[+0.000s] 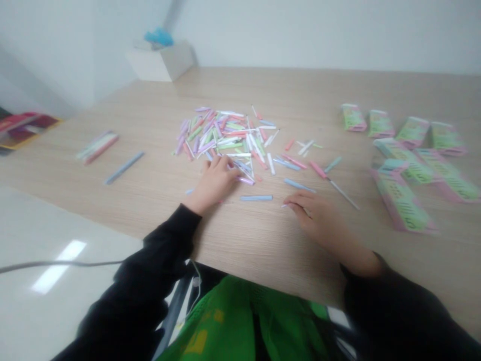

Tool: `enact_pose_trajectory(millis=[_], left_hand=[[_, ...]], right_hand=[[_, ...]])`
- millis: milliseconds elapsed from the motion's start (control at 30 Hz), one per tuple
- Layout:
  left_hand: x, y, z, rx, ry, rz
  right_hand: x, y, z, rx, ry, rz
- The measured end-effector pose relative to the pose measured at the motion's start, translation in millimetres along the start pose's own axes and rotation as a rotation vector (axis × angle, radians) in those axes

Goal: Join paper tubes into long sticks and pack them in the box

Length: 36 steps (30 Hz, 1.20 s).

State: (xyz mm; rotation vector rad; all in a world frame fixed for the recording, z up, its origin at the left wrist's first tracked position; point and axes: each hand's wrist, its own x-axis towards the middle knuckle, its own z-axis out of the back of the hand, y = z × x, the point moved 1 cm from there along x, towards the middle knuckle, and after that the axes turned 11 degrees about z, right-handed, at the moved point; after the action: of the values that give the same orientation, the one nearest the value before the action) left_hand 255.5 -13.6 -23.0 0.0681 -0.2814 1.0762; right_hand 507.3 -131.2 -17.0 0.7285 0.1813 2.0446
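Note:
My left hand rests at the front edge of a pile of thin coloured plastic tubes and sticks, its fingers curled down. A purple tube lies right by its fingertips; whatever the fingers grip is hidden. My right hand is closed in a pinch above the table, and a small pale tip shows at its fingertips. Between the hands lies a blue tube. Another blue tube is just beyond my right hand, near a pink-handled piece with a thin metal-looking rod.
Several pink-and-green boxes lie on the right side of the wooden table. At left are a bundle of coloured sticks and a single blue stick. A white box with something blue on top stands at the back.

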Motion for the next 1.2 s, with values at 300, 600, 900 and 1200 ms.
enact_pose_trajectory(millis=[300,600,900,1200], left_hand=[[10,36,28.2,-0.082,-0.118,0.177],[50,64,2.4,-0.128,0.135,-0.06],[50,60,-3.3,-0.125,0.081,-0.07],[33,9,37.6,-0.869,-0.01,0.0]], right_hand=[[-1,-6,-3,-0.027,-0.027,0.022],[-1,-6,-2,-0.039,0.009,0.006],[0,-2,-1,-0.023,0.036,0.007],[1,-2,3,-0.017,-0.026,0.002]])
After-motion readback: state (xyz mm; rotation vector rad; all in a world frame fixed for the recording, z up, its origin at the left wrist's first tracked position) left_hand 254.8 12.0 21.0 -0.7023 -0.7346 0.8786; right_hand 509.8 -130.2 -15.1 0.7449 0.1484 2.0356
